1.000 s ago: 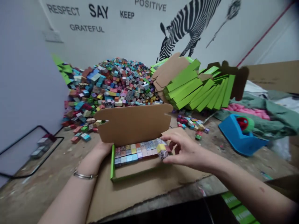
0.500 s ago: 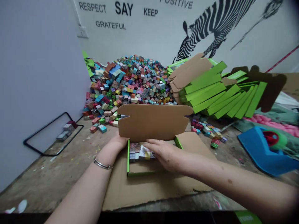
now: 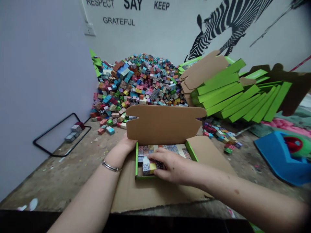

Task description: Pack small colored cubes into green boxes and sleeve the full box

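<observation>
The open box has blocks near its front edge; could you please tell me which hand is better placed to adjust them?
Probably the right: the right hand has its fingers on the yellow and grey blocks inside the box. The left hand is at the far left corner, away from them.

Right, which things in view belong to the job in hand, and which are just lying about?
Job in hand:
row of blocks in the right hand
open box by the left hand
cardboard sheet underneath
probably block heap, stacked green boxes

Lying about, apparently:
blue tape dispenser
black wire frame
pink material
</observation>
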A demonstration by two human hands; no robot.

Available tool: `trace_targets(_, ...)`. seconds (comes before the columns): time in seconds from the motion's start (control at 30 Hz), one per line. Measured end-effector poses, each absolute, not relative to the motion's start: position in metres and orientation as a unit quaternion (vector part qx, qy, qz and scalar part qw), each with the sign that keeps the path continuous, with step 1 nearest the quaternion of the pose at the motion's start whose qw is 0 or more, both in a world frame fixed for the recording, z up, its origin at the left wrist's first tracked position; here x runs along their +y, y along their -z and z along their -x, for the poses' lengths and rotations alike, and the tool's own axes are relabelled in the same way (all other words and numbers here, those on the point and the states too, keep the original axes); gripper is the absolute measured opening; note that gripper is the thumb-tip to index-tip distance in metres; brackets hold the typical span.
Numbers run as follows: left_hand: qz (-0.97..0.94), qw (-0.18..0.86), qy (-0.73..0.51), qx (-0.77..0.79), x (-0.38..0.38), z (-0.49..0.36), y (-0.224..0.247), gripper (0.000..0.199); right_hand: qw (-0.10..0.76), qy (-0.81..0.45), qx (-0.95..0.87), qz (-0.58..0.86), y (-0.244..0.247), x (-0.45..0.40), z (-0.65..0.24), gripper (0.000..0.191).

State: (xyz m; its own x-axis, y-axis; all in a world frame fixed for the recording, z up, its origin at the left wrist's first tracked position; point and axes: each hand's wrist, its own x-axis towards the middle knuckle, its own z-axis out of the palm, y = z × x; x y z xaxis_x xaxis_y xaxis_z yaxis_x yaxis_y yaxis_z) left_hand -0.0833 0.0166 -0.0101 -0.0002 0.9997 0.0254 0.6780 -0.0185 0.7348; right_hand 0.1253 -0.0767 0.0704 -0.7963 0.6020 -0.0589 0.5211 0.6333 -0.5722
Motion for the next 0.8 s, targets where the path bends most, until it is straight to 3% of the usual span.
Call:
trace_targets(0.3, -0.641, 0.277, -0.294, 0.652, 0.001, 0.081, 0.007, 0.052, 0.003, -0.301, -0.892, 0.337, -0.079, -0.079, -0.109, 0.021)
trace_targets(0.6, -0.646, 0.276, -0.291, 0.650, 0.002, 0.084, 0.010, 0.059, 0.059, -0.331, -0.856, 0.393, -0.065, -0.084, -0.109, 0.040)
trace_targets(0.8, -0.639, 0.280, -0.283, 0.658, 0.003, 0.084, 0.008, 0.057, 0.089, -0.350, -0.854, 0.375, -0.062, -0.086, -0.111, 0.025)
